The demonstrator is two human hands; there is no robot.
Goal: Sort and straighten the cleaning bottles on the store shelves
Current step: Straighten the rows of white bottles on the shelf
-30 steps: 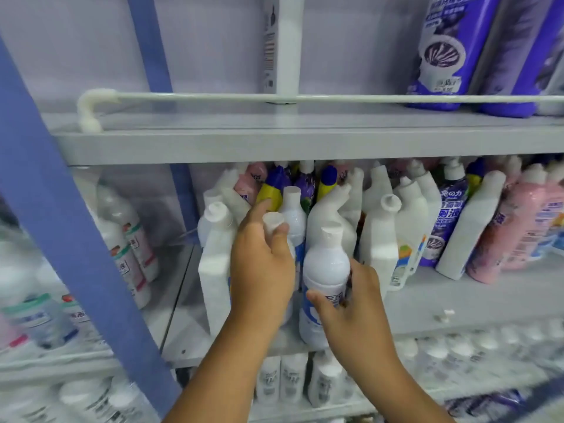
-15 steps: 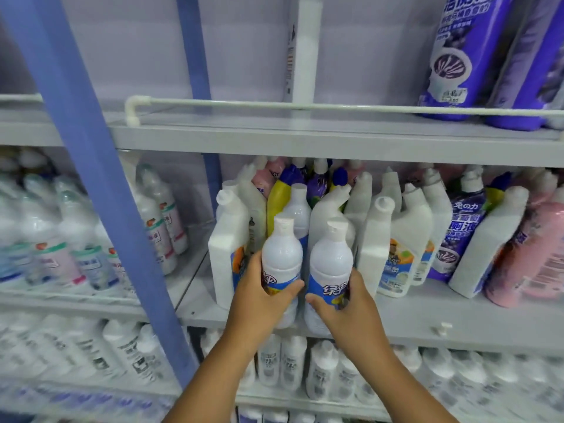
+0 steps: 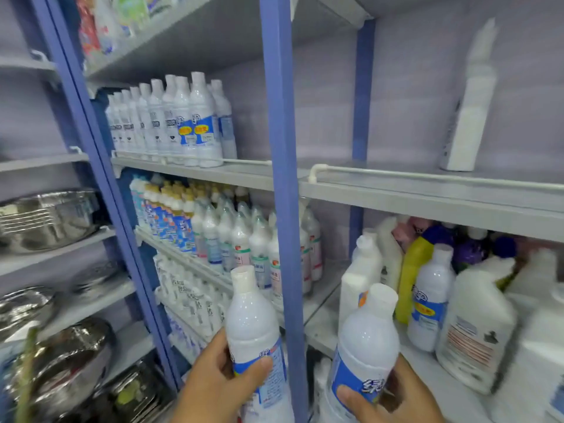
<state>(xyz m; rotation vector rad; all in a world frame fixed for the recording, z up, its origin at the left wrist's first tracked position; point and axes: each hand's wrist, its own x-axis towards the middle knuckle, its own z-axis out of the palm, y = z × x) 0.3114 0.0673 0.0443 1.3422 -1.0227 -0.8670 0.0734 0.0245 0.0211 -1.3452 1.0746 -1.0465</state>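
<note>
My left hand (image 3: 218, 381) grips a white bottle with a blue label (image 3: 254, 325), held upright in front of the blue shelf post (image 3: 282, 209). My right hand (image 3: 393, 398) grips a second white blue-labelled bottle (image 3: 367, 346) low in front of the right shelf. On that shelf a matching white bottle (image 3: 430, 297) stands among mixed cleaners: a yellow bottle (image 3: 410, 276), angled-neck white bottles (image 3: 360, 279) and a big white jug (image 3: 479, 328). A row of the same white blue-labelled bottles (image 3: 195, 123) stands on the upper left shelf.
Lower left shelves hold packed rows of small bottles (image 3: 232, 242). A lone tall white bottle (image 3: 470, 111) stands on the upper right shelf behind a white rail (image 3: 427, 177). Steel bowls and pans (image 3: 45, 221) fill the far-left shelves.
Both hands have lifted their bottles off the right shelf and carried them left. The view has swung left and up, bringing the left bay of shelves into sight.
</note>
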